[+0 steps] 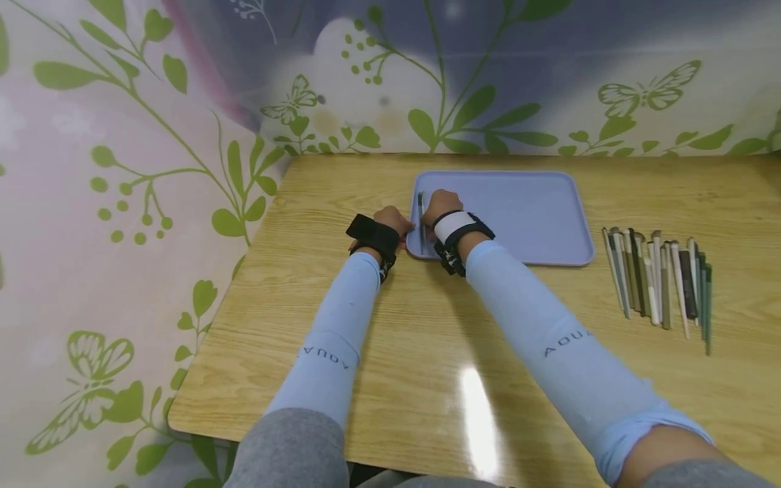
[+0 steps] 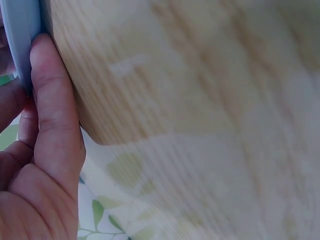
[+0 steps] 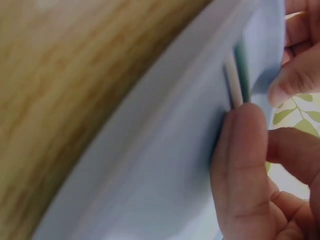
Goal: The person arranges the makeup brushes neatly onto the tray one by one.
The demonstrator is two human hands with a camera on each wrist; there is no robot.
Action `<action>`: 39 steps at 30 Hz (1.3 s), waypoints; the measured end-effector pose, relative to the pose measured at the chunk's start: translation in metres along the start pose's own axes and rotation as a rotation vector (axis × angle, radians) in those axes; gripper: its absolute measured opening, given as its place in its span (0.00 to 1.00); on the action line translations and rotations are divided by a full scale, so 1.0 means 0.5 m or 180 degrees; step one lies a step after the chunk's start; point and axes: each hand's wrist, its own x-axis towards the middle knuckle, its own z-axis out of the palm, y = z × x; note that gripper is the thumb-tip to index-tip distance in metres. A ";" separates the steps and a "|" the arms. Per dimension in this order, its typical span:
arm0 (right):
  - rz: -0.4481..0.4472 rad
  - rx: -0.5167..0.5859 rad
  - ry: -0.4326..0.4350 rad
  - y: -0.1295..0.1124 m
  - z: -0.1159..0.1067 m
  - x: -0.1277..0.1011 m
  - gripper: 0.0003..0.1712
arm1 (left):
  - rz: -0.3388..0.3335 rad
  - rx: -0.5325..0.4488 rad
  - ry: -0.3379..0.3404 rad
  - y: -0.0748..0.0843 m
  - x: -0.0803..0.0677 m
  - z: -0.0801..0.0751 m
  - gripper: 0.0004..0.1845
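A light blue tray (image 1: 518,217) lies near the back of the table. My left hand (image 1: 393,220) is at its left edge; in the left wrist view its thumb and finger pinch the tray rim (image 2: 20,55). Inside the tray, along the left side, are slim makeup brushes (image 1: 421,203). My right hand (image 1: 443,205) holds them with its fingertips. A pale handle and a green handle (image 3: 242,70) show beyond the fingers in the right wrist view, while the rest of the brushes is hidden behind the hand.
Several makeup brushes (image 1: 665,285) lie side by side on the wooden table (image 1: 415,379), to the right of the tray. A patterned wall (image 1: 183,169) borders the table at the left and back.
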 end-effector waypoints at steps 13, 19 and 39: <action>-0.0183 0.0298 0.0004 0.076 -0.028 -0.023 0.10 | 0.0227 -0.0062 0.0003 -0.042 0.125 0.091 0.11; -0.0418 0.0990 0.0196 0.190 -0.130 -0.068 0.11 | 0.0397 -0.0107 0.0094 -0.091 0.244 0.119 0.20; 0.0095 -0.0089 0.0503 0.510 -0.178 -0.233 0.17 | -0.0015 -0.0390 -0.0108 -0.003 0.033 0.012 0.13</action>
